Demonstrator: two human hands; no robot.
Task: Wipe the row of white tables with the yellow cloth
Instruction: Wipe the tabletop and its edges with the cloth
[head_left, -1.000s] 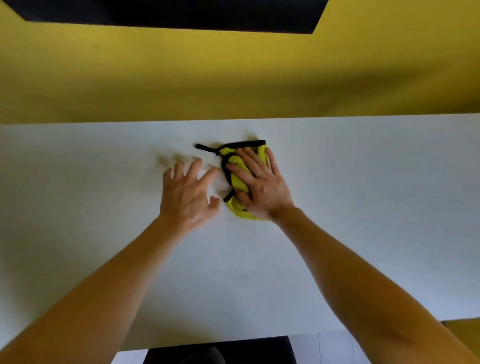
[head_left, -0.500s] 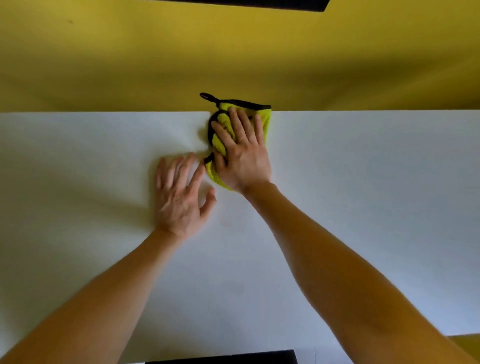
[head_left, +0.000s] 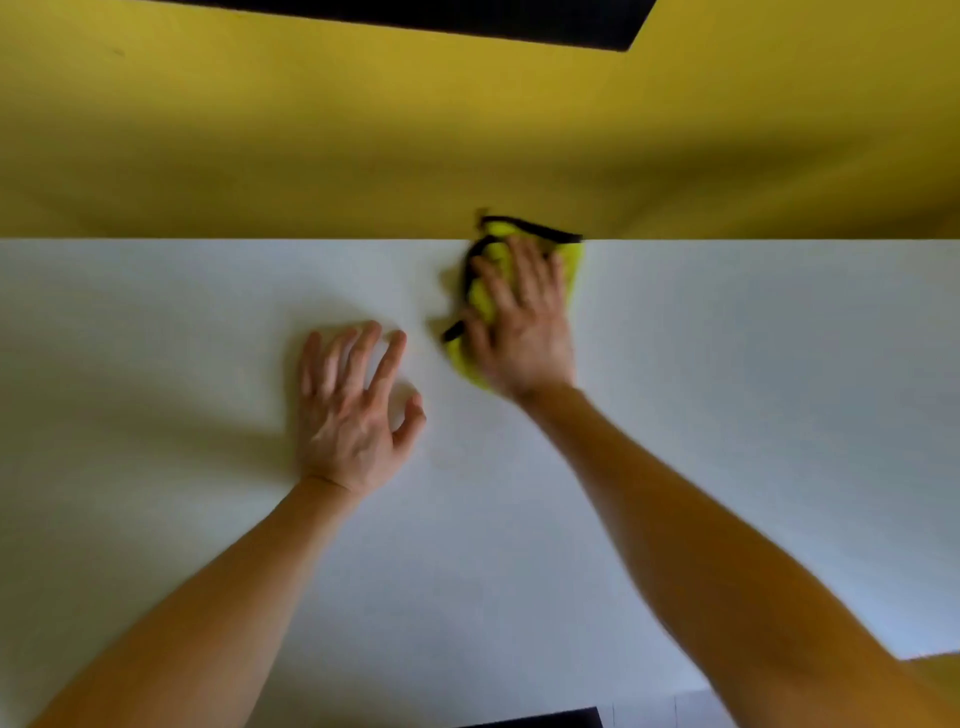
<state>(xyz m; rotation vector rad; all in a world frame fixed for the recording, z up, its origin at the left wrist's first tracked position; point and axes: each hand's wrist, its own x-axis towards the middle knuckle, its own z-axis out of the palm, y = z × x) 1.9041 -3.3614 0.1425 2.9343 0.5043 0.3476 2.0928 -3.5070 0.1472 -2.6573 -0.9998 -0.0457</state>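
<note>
A yellow cloth (head_left: 571, 260) with black edging lies bunched at the far edge of the white table (head_left: 753, 389), its top corner reaching past the edge. My right hand (head_left: 519, 322) lies flat on top of the cloth with straight fingers and presses it down; the hand is motion-blurred. My left hand (head_left: 353, 410) rests flat on the bare tabletop to the left of the cloth, fingers spread, touching nothing else.
A yellow floor (head_left: 311, 145) lies beyond the table's far edge. A dark strip (head_left: 467, 21) runs along the top of the view. A dark shape (head_left: 540, 719) shows below the table's near edge.
My right hand pushed the cloth away from me to the table's far edge, then slid it a little to the right along that edge. My left hand stayed flat on the table.
</note>
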